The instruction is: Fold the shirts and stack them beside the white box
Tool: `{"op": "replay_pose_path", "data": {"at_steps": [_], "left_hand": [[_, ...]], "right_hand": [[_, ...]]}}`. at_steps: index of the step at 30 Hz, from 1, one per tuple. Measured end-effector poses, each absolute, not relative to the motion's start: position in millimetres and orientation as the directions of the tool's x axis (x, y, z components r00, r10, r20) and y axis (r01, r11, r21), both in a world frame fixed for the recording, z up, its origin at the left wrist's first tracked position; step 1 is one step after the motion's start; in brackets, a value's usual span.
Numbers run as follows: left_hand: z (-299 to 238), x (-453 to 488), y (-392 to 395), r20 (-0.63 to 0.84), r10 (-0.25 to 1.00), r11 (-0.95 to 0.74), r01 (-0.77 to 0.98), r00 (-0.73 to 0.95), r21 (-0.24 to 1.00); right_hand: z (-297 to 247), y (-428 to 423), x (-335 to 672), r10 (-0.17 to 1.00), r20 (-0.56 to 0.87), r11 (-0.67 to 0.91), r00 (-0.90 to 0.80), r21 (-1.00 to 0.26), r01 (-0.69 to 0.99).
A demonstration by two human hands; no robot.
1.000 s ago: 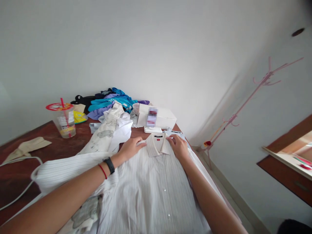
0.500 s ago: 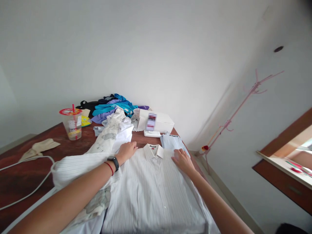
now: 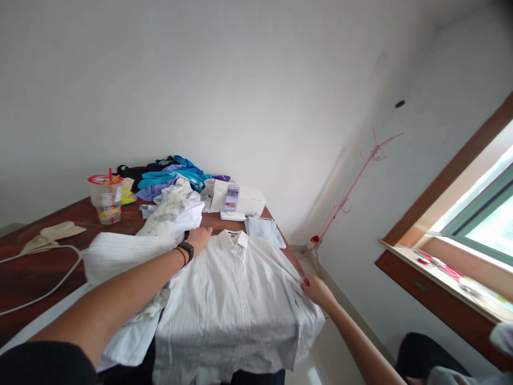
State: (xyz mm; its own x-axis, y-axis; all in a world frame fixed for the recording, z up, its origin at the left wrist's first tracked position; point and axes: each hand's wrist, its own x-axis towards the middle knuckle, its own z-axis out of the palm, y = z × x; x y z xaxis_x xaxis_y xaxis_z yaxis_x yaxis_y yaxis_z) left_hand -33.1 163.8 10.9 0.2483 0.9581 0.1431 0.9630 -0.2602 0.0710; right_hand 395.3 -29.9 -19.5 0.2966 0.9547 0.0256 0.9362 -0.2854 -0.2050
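Note:
A white button-up shirt with thin stripes (image 3: 240,299) lies front side up on the table, its collar toward the wall and its hem hanging over the near edge. My left hand (image 3: 199,239), with a dark band on the wrist, is closed at the shirt's left shoulder; its fingertips are partly hidden. At the table's right edge, my right hand (image 3: 318,290) pinches the shirt's right sleeve, which is drawn out to the side. Beside my left forearm lie a folded striped sleeve or cloth (image 3: 124,251) and a patterned white garment (image 3: 168,208).
On the brown table (image 3: 52,272) stand a plastic cup with a red straw (image 3: 106,200) and a white box (image 3: 250,199). Folded pale blue cloth (image 3: 264,231), a beige cloth (image 3: 56,234), a white cable (image 3: 60,291) and piled clothes (image 3: 172,174) lie around. A pink coat rack (image 3: 356,179) stands right.
My right hand has moved from the shirt's shoulder down and outward to the sleeve, now pinching it. My left hand stays at the other shoulder. The view has turned to the right.

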Motion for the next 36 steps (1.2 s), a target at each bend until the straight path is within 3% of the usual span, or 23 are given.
{"op": "replay_pose_path", "data": {"at_steps": [8, 12, 16, 18, 21, 26, 28, 30, 32, 34, 36], "left_hand": [[40, -33, 147, 0.171, 0.972, -0.189, 0.971, 0.163, 0.148], [41, 0, 114, 0.210, 0.901, -0.423, 0.875, 0.379, 0.236], [13, 31, 71, 0.223, 0.639, -0.753, 0.539, 0.736, 0.377], [-5, 36, 58, 0.222, 0.545, -0.797, 0.417, 0.809, 0.438], [-26, 33, 53, 0.218, 0.580, -0.779, 0.457, 0.785, 0.429], [-38, 30, 59, 0.250, 0.596, -0.790, 0.500, 0.763, 0.356], [-40, 31, 61, 0.260, 0.593, -0.793, 0.499, 0.762, 0.349], [-41, 32, 62, 0.283, 0.594, -0.794, 0.490, 0.753, 0.360], [-43, 32, 63, 0.301, 0.594, -0.793, 0.481, 0.746, 0.375], [-44, 31, 64, 0.305, 0.596, -0.789, 0.472, 0.743, 0.393], [-44, 31, 64, 0.302, 0.599, -0.782, 0.461, 0.741, 0.420]], "right_hand": [[0, -23, 419, 0.939, 0.151, -0.239, 0.310, -0.361, 0.901], [22, -9, 432, 0.938, 0.189, -0.207, 0.292, -0.372, 0.905], [58, 10, 444, 0.930, 0.235, -0.202, 0.283, -0.318, 0.927], [76, 18, 444, 0.919, 0.264, -0.216, 0.292, -0.281, 0.935], [86, 21, 430, 0.896, 0.301, -0.255, 0.328, -0.259, 0.932], [49, -3, 367, 0.947, 0.191, -0.190, 0.259, -0.317, 0.929], [26, -20, 342, 0.977, 0.099, -0.133, 0.190, -0.416, 0.900], [6, -36, 327, 0.979, 0.033, -0.147, 0.203, -0.579, 0.802], [-7, -50, 324, 0.953, -0.026, -0.204, 0.301, -0.792, 0.575], [-15, -61, 330, 0.896, -0.105, -0.211, 0.432, -0.956, 0.206], [-20, -70, 342, 0.814, -0.211, -0.138, 0.541, -0.975, -0.172]]}}
